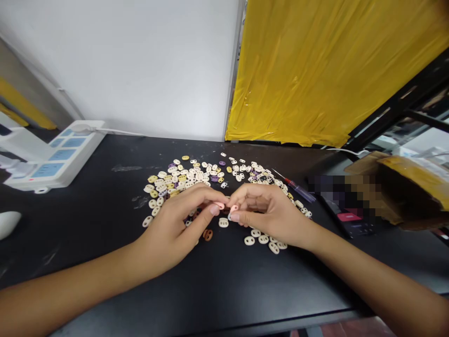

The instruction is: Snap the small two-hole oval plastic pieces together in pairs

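My left hand (182, 220) pinches a small pink oval piece (220, 205) between thumb and forefinger. Close beside it, my right hand (268, 210) grips another pink oval two-hole piece (234, 208) with its thumb and fingers; a light grey-blue bit shows at its lower edge. Just under the hands lie a cream two-hole oval piece (223, 223) and a brown one (208, 235). Behind both hands spreads a loose heap of button-like two-hole pieces (196, 175), mostly cream with some yellow and purple. More cream pieces (263, 239) lie below my right hand.
A screwdriver (298, 188) lies right of the heap. Further right are a dark flat object with a pink patch (347, 217) and an open cardboard box (414, 196). A white power strip (66, 161) stands at left on the black table (217, 285). A white wall and yellow sheeting rise behind.
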### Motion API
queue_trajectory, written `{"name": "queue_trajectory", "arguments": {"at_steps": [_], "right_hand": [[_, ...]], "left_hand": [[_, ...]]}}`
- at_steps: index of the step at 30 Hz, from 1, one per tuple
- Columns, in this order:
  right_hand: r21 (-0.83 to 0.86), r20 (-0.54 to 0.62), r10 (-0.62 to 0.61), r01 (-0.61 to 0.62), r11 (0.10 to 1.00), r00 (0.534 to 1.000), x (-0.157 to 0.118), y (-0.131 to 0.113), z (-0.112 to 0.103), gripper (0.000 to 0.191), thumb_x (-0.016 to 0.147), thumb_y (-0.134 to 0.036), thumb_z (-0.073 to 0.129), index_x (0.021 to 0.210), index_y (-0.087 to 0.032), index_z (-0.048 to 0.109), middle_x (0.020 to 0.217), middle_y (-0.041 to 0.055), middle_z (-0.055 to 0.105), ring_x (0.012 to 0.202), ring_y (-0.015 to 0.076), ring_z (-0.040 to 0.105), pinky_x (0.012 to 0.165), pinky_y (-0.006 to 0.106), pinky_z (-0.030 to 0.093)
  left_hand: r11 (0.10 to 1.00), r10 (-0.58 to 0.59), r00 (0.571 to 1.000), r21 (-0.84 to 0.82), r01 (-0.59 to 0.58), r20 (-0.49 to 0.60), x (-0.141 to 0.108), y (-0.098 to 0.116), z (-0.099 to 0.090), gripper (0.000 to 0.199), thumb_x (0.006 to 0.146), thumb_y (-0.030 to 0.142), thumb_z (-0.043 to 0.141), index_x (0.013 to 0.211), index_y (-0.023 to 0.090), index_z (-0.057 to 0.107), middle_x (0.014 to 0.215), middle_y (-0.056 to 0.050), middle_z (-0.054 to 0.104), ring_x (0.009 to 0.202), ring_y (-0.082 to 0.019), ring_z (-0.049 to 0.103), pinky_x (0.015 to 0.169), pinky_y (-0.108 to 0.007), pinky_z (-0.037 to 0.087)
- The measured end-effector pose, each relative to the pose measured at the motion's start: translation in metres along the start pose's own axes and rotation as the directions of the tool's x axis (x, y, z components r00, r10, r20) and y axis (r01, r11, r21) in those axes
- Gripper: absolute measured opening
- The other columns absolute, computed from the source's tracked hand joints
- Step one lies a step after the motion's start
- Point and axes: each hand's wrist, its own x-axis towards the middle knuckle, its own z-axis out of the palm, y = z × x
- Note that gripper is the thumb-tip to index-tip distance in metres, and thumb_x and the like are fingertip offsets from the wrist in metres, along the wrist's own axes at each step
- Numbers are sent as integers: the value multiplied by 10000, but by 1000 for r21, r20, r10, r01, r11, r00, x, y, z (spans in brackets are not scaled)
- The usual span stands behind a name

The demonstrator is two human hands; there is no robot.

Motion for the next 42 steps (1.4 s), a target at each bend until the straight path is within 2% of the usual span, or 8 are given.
{"name": "queue_trajectory", "arguments": {"at_steps": [6, 11, 15, 20, 23, 26, 34, 42], "right_hand": [[86, -84, 52, -45, 995, 995, 3, 1, -6, 118, 810, -214, 800, 867, -161, 711, 765, 22, 757, 723, 120, 725, 683, 230, 577], [222, -103, 135, -109, 969, 986, 3, 0, -7, 248, 805, -291, 842, 965, -179, 689, 929, 59, 821, 848, 159, 789, 750, 260, 637], [209, -81, 142, -123, 970, 987, 2, -1, -5, 262, 764, -302, 880, 903, -177, 696, 848, 48, 818, 813, 152, 785, 701, 227, 622], [153, -95, 15, 0, 988, 995, 5, 3, -6, 232, 698, -270, 919, 771, -169, 723, 795, 25, 788, 754, 123, 738, 706, 233, 587], [126, -121, -13, 29, 992, 993, 6, 3, -7, 207, 686, -257, 920, 767, -174, 749, 698, -15, 723, 635, 86, 652, 602, 212, 522], [136, -114, 20, -4, 991, 993, 5, 1, -7, 200, 685, -242, 918, 787, -175, 760, 654, -31, 686, 578, 70, 592, 546, 200, 458], [217, -37, 74, -64, 974, 997, 3, -1, -5, 181, 720, -247, 896, 819, -169, 767, 695, -7, 733, 584, 72, 621, 545, 185, 485], [172, -77, 29, -16, 985, 997, 2, -3, 0, 83, 827, -251, 802, 843, -171, 793, 667, -9, 712, 551, 63, 589, 528, 179, 494]], "left_hand": [[964, -121, 993, -238, 114, -12, 1, -4, 2, 87, 1050, 276, 548, 1026, 223, 613, 861, 20, 688, 811, -86, 677, 727, -152, 533], [911, -191, 982, -371, 182, 13, 3, -4, 4, 64, 1025, 274, 603, 1024, 209, 602, 853, 11, 747, 805, -94, 722, 745, -149, 573], [915, -210, 978, -351, 197, 3, 2, -4, 3, 115, 1007, 266, 630, 1105, 207, 616, 863, 4, 765, 836, -95, 738, 756, -131, 569], [916, -223, 975, -338, 217, 21, 4, -3, 4, 108, 988, 270, 656, 1063, 193, 643, 877, -9, 781, 828, -94, 747, 737, -121, 558], [893, -245, 969, -380, 242, 42, 4, -2, 6, 105, 971, 271, 686, 1029, 194, 645, 897, -14, 789, 851, -110, 761, 751, -135, 567], [865, -268, 962, -424, 267, 59, 2, -3, 7, 128, 961, 295, 707, 1000, 195, 638, 901, -19, 794, 862, -125, 768, 762, -155, 581], [880, -248, 968, -408, 245, 46, 2, -1, 6, 118, 943, 301, 725, 959, 197, 671, 919, -27, 786, 846, -136, 758, 700, -160, 588], [881, -261, 964, -396, 258, 48, 3, 1, 8, 99, 896, 274, 761, 904, 193, 704, 824, -29, 776, 741, -148, 731, 597, -180, 598]]}}
